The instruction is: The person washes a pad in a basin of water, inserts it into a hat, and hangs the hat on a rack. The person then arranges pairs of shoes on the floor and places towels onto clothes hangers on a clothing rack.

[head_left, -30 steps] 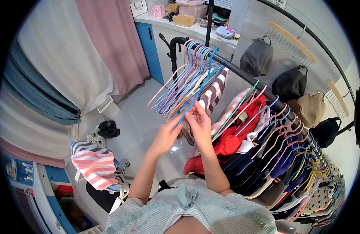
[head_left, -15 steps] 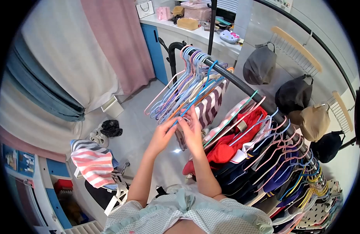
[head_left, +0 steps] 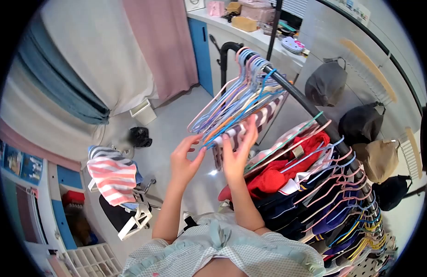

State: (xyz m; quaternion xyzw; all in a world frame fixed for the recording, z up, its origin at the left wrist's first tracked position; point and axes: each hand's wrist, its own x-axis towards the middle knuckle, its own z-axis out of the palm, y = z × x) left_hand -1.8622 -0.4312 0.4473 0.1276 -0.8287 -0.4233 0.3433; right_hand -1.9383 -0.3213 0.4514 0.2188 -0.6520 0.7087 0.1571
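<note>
A bunch of empty hangers (head_left: 222,101) in pink, blue and purple hangs from the near-left end of the black clothes rail (head_left: 300,98). On the front side of the bunch is a bright blue hanger (head_left: 219,134). My left hand (head_left: 186,159) is beside its lower left corner, fingers apart and curved. My right hand (head_left: 236,154) is spread close to its lower bar; whether the fingertips touch it I cannot tell. Behind them hangs a brown-and-white striped garment (head_left: 268,113). A red garment (head_left: 271,180) hangs farther right on the rail.
Many dark clothes (head_left: 287,207) on hangers crowd the rail at right. Caps (head_left: 325,83) hang on the wall. A chair carries a pink striped cloth (head_left: 112,180) at left. A white bin (head_left: 143,112) and a black bag (head_left: 139,137) are on the floor.
My hands have moved apart, the left one slightly left and the right one rightward with its fingers spreading. The view has shifted, so the scene sits farther right and lower.
</note>
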